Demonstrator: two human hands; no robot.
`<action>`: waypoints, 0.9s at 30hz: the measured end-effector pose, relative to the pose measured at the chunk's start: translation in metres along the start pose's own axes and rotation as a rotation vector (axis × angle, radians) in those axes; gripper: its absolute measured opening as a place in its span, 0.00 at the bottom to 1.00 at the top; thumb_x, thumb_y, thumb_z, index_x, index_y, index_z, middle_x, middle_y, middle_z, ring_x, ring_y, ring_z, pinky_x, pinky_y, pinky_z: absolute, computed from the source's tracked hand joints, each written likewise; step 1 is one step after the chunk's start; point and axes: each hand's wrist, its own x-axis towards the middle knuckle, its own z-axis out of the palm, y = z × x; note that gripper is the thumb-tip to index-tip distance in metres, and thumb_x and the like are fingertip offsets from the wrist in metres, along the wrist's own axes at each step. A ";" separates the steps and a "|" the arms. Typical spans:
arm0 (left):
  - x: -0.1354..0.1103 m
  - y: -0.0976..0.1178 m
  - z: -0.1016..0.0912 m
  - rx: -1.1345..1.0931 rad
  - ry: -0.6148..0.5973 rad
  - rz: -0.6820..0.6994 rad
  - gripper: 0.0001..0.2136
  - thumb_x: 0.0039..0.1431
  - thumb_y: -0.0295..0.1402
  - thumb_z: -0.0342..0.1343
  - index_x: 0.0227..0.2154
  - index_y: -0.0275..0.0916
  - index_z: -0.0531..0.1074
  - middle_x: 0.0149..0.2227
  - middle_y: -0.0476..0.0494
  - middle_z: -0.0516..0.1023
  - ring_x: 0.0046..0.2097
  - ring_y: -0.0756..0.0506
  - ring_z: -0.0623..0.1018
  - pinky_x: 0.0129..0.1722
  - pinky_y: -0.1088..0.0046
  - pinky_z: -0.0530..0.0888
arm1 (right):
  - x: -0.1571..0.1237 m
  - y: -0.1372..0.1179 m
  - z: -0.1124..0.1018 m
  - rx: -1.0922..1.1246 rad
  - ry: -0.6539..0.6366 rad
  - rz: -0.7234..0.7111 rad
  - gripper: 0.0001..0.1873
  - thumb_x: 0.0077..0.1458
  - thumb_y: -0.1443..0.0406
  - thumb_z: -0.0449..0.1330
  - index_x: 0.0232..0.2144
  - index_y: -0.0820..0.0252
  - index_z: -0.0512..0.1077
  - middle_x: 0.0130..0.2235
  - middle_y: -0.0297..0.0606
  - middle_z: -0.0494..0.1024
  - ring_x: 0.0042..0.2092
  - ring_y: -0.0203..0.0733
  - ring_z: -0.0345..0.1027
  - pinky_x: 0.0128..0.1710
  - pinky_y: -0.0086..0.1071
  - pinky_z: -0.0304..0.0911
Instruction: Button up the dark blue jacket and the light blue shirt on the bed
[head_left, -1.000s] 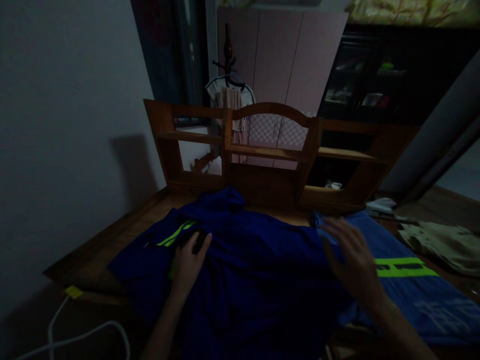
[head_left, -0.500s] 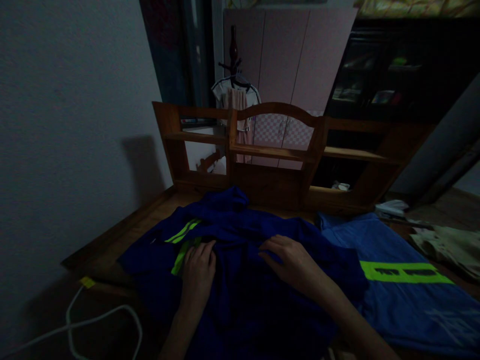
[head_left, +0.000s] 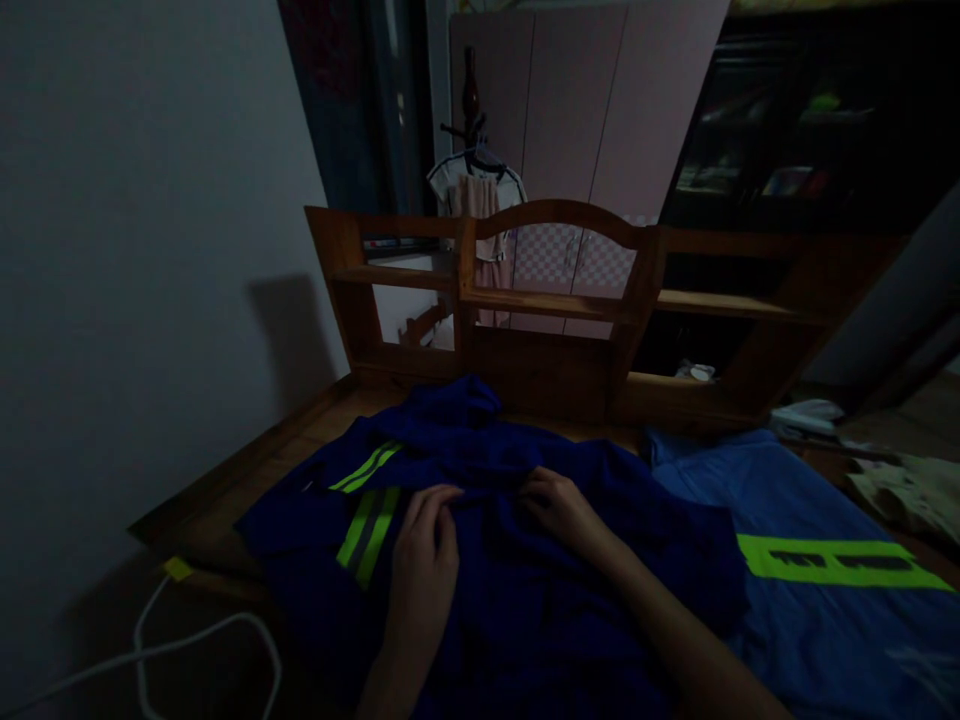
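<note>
A dark blue jacket with yellow-green and grey stripes lies spread and wrinkled on a wooden surface, in the middle of the head view. My left hand is on its upper part, just right of the striped patch, fingers bent and closed on the cloth. Across a small gap, my right hand also has its fingers closed on a fold of the jacket. The fingertips of both hands are partly lost in the dark cloth. Beside the jacket's right edge lies a lighter blue garment with a bright yellow-green band.
Behind the jacket rises a wooden headboard with open shelves. A wall borders the left side. At the lower left a white cable loops near a yellow tag. Pale cloth lies at the far right.
My left hand has moved right, off the striped patch, towards the right hand. My right hand has closed its fingers on the cloth. The view has shifted slightly.
</note>
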 end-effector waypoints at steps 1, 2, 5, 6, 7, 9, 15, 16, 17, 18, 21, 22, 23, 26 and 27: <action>0.001 0.010 0.008 -0.059 -0.039 -0.011 0.13 0.63 0.31 0.40 0.40 0.44 0.71 0.46 0.43 0.73 0.50 0.44 0.72 0.51 0.64 0.70 | 0.000 0.000 0.000 0.002 0.013 0.010 0.08 0.57 0.70 0.57 0.35 0.55 0.76 0.39 0.36 0.73 0.40 0.38 0.69 0.41 0.30 0.64; 0.000 0.018 0.016 -0.107 -0.079 -0.020 0.13 0.64 0.32 0.40 0.39 0.44 0.71 0.44 0.43 0.73 0.48 0.44 0.73 0.50 0.65 0.70 | 0.001 0.000 0.000 0.007 0.032 0.019 0.08 0.57 0.70 0.57 0.35 0.55 0.76 0.38 0.36 0.73 0.40 0.38 0.69 0.40 0.30 0.64; -0.004 0.031 0.041 -0.224 -0.164 -0.071 0.11 0.63 0.37 0.44 0.39 0.44 0.71 0.44 0.42 0.74 0.46 0.44 0.75 0.47 0.67 0.71 | 0.003 -0.005 -0.005 0.035 0.103 0.027 0.08 0.58 0.70 0.56 0.36 0.54 0.74 0.38 0.35 0.73 0.38 0.38 0.69 0.38 0.30 0.64; -0.006 0.031 0.049 -0.270 -0.182 -0.108 0.11 0.63 0.39 0.46 0.39 0.44 0.71 0.44 0.41 0.74 0.46 0.44 0.75 0.47 0.67 0.72 | 0.004 -0.008 -0.007 0.042 0.138 0.025 0.08 0.58 0.70 0.56 0.36 0.55 0.74 0.37 0.35 0.73 0.37 0.38 0.68 0.37 0.30 0.63; -0.008 0.030 0.055 -0.321 -0.199 -0.155 0.11 0.62 0.40 0.47 0.40 0.43 0.71 0.45 0.42 0.75 0.46 0.44 0.75 0.47 0.68 0.72 | 0.004 -0.010 -0.010 0.046 0.178 0.024 0.08 0.58 0.70 0.56 0.36 0.55 0.73 0.35 0.35 0.72 0.36 0.38 0.68 0.36 0.30 0.63; -0.009 0.023 0.065 -0.422 -0.232 -0.253 0.14 0.61 0.43 0.49 0.41 0.42 0.72 0.44 0.42 0.76 0.45 0.44 0.76 0.46 0.69 0.72 | 0.004 -0.016 -0.016 0.049 0.263 0.020 0.07 0.58 0.70 0.55 0.36 0.56 0.73 0.33 0.35 0.71 0.35 0.38 0.67 0.35 0.30 0.62; -0.003 -0.001 0.078 -0.722 -0.285 -0.484 0.19 0.56 0.48 0.53 0.31 0.34 0.75 0.31 0.42 0.78 0.37 0.43 0.77 0.39 0.70 0.72 | -0.004 -0.024 -0.017 0.034 0.280 -0.129 0.09 0.56 0.71 0.54 0.38 0.56 0.70 0.34 0.36 0.70 0.37 0.39 0.66 0.36 0.31 0.61; -0.003 -0.003 0.079 -0.779 -0.269 -0.509 0.19 0.55 0.48 0.55 0.31 0.34 0.75 0.32 0.42 0.78 0.36 0.44 0.77 0.39 0.70 0.72 | -0.005 -0.024 -0.016 0.021 0.253 -0.157 0.09 0.55 0.72 0.54 0.37 0.57 0.69 0.34 0.36 0.70 0.37 0.39 0.65 0.36 0.31 0.61; -0.003 -0.004 0.080 -0.830 -0.251 -0.527 0.18 0.55 0.47 0.56 0.32 0.33 0.75 0.33 0.42 0.79 0.36 0.44 0.77 0.40 0.70 0.72 | -0.006 -0.024 -0.015 0.011 0.223 -0.176 0.09 0.54 0.73 0.54 0.36 0.58 0.68 0.34 0.37 0.70 0.37 0.39 0.65 0.36 0.31 0.60; -0.004 -0.004 0.081 -0.869 -0.230 -0.539 0.18 0.54 0.46 0.57 0.34 0.33 0.75 0.34 0.41 0.79 0.37 0.44 0.77 0.41 0.70 0.72 | -0.007 -0.024 -0.014 0.003 0.192 -0.186 0.09 0.53 0.74 0.54 0.35 0.58 0.68 0.34 0.37 0.69 0.37 0.39 0.64 0.36 0.31 0.60; -0.005 -0.003 0.081 -0.909 -0.185 -0.547 0.17 0.53 0.43 0.59 0.39 0.34 0.74 0.39 0.39 0.79 0.42 0.43 0.77 0.43 0.70 0.71 | -0.008 -0.025 -0.014 -0.001 0.090 -0.175 0.07 0.53 0.74 0.53 0.33 0.59 0.66 0.36 0.37 0.68 0.38 0.39 0.64 0.36 0.31 0.59; -0.005 -0.002 0.081 -0.905 -0.177 -0.540 0.17 0.53 0.42 0.60 0.40 0.34 0.74 0.40 0.39 0.79 0.43 0.43 0.77 0.44 0.70 0.71 | -0.008 -0.025 -0.014 0.003 0.066 -0.162 0.07 0.53 0.74 0.53 0.34 0.59 0.66 0.36 0.37 0.69 0.39 0.39 0.64 0.36 0.31 0.59; -0.005 -0.002 0.080 -0.899 -0.174 -0.529 0.16 0.53 0.41 0.60 0.41 0.34 0.74 0.41 0.39 0.78 0.44 0.43 0.76 0.45 0.70 0.71 | -0.008 -0.026 -0.014 0.013 0.047 -0.146 0.08 0.54 0.74 0.53 0.34 0.59 0.67 0.37 0.37 0.69 0.39 0.38 0.64 0.37 0.31 0.59; -0.003 -0.001 0.079 -0.886 -0.171 -0.486 0.16 0.55 0.39 0.58 0.43 0.35 0.73 0.42 0.40 0.78 0.45 0.43 0.76 0.46 0.70 0.70 | -0.006 -0.030 -0.015 0.102 0.034 -0.058 0.08 0.55 0.72 0.55 0.37 0.57 0.68 0.37 0.35 0.71 0.39 0.37 0.65 0.38 0.30 0.60; -0.003 0.000 0.079 -0.875 -0.172 -0.479 0.15 0.56 0.39 0.57 0.43 0.35 0.73 0.42 0.40 0.78 0.44 0.44 0.76 0.46 0.69 0.70 | -0.005 -0.031 -0.016 0.151 0.035 -0.015 0.08 0.55 0.71 0.57 0.38 0.56 0.67 0.37 0.34 0.71 0.38 0.37 0.66 0.38 0.29 0.60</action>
